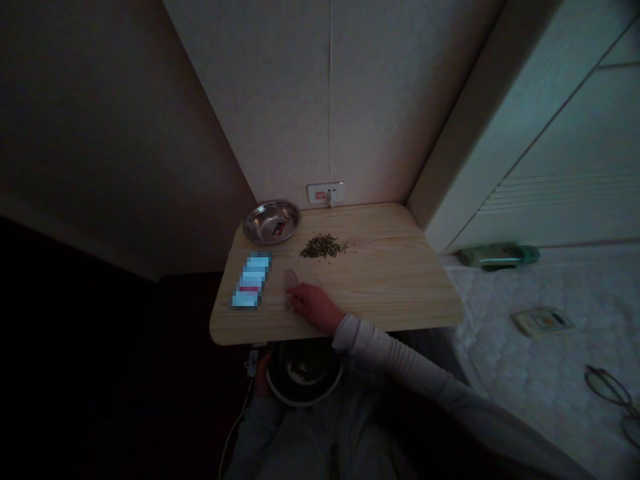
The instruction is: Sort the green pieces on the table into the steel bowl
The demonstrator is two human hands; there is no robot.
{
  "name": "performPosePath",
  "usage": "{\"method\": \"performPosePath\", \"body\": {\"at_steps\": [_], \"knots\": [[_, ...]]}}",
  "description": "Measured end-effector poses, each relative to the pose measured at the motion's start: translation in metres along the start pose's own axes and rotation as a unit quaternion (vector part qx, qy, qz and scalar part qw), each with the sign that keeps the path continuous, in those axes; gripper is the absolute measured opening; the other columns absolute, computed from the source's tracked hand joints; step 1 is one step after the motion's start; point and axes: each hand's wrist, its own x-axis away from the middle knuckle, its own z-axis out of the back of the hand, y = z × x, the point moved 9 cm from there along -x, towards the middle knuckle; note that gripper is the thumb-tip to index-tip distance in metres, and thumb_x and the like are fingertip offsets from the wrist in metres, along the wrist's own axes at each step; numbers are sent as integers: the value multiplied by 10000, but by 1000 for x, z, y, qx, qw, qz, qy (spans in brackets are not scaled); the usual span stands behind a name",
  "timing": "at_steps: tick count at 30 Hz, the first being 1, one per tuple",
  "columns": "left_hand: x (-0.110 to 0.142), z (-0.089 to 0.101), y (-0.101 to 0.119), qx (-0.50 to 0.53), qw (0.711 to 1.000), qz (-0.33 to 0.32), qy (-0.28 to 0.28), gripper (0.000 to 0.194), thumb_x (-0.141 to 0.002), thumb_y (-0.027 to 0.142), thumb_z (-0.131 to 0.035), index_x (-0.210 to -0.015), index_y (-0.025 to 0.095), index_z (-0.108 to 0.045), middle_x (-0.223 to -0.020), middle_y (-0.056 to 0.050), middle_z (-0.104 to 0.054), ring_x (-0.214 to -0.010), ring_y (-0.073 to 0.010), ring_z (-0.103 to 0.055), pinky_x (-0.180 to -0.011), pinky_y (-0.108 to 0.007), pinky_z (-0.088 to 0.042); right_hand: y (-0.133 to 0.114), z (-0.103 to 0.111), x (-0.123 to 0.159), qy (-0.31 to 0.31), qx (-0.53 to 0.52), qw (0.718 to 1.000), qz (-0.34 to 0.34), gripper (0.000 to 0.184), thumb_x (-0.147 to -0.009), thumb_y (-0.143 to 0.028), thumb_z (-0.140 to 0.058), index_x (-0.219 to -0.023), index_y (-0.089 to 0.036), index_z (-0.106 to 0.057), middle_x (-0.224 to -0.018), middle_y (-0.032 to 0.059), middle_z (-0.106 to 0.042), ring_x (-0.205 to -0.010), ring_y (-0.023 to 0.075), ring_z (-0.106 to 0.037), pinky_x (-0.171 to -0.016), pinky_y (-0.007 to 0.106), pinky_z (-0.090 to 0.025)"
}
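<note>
Greyish translucent piece (291,278), rounded top, right hand (317,307)

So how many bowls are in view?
2: a metal bowl at the far left of the table, and a darker bowl held by the left hand below the near edge. Darkness may hide others.

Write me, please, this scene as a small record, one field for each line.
Right hand: grip on a clear piece, over the table
Left hand: at the bowl, on its left side, grip partly hidden
Pile: loose, dark, near table's middle
Dish: metal, table's far left corner
Phone: lit, table's left side
Mattress: bottle, glasses
Light: dim
</note>
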Motion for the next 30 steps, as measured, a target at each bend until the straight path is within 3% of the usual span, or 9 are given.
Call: {"method": "performPosePath", "body": {"at_steps": [4, 9, 18, 23, 30], "knots": [[2, 7, -6, 20, 998, 40, 42, 241, -676, 155, -408, -498, 209, -562, -526, -11, -619, -856, -194, -557, -815, -334, -376, 0, -8, -11, -31, 38, 999, -17, 298, -790, -231, -344, -1012, -156, -528, -883, 69, -585, -773, 131, -529, -698, 223, -371], [-2, 7, -12, 43, 996, 63, 34, 254, -684, 151, -404, -493, 197, -567, -541, -20, -630, -835, -189, -566, -810, -320, -383, 12, 0, -9, -15, 51, 997, -50, 306, -784, -227, -343, -1010, -151, -535, -903, 82, -595, -814, 149, -529, -724, 233, -364], [-11, 10, -18, 53, 996, 60, 28, 241, -668, 150, -417, -494, 200, -575, -503, -8, -621, -723, -178, -593, -784, -315, -398, 42, 31, 35, 37, 24, 991, -126, 304, -759, -240, -382, -991, -149, -558, -906, 81, -606, -799, 157, -544, -710, 228, -377], [-7, 3, -19, 72, 994, 75, 14, 273, -693, 171, -401, -488, 187, -580, -480, -1, -606, -609, -151, -591, -768, -295, -403, 51, 46, 56, 57, 10, 987, -148, 296, -748, -243, -391, -946, -144, -588, -803, 74, -630, -688, 150, -554, -635, 229, -391], [1, -4, -18, 50, 995, 75, 30, 270, -665, 133, -408, -450, 194, -558, -491, -22, -609, -741, -193, -587, -782, -326, -399, 74, 61, 72, 68, -38, 979, -190, 301, -737, -236, -398, -948, -149, -594, -876, 63, -627, -753, 150, -564, -686, 231, -402]]}}
